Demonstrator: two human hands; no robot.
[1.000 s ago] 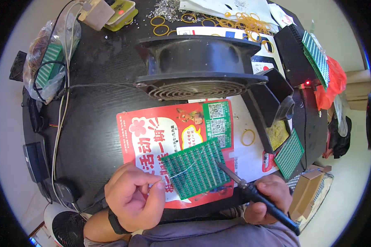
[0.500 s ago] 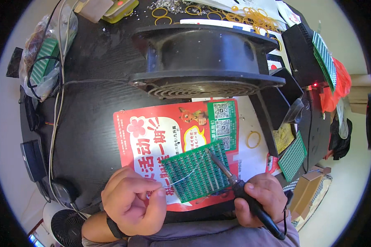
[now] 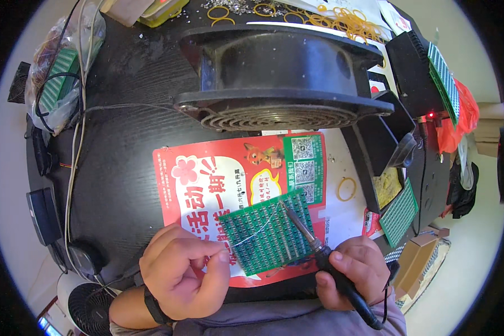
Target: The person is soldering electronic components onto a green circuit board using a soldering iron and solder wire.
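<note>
"What is held nearest, on the near side of the fan (image 3: 274,67)?"

"By the left hand (image 3: 187,271), nearly closed, a thin solder wire (image 3: 257,231) is pinched between thumb and forefinger. By the right hand (image 3: 355,274), a soldering iron (image 3: 326,260) is gripped, the fingers curled around its black handle."

"And how is the circuit board (image 3: 269,242) placed?"

"It is seen over the red leaflet (image 3: 210,151), on the near side of the fan. Its longer axis is laid left to right, the right end angled toward the fan. The iron is pointed leftward and toward the fan, its tip set at the board's far part, by the wire's end; whether contact is made cannot be told."

"Which containers are seen?"

"To the right of the fan and nearer, an open cardboard box (image 3: 423,263) is placed; its contents cannot be made out. By the fan's right end, a yellow sponge (image 3: 387,189) is held in a black stand (image 3: 364,147). Left of the fan, green boards (image 3: 60,78) are enclosed in a clear plastic bag (image 3: 92,42). Beyond the fan, yellow rings (image 3: 350,23) are heaped."
</note>
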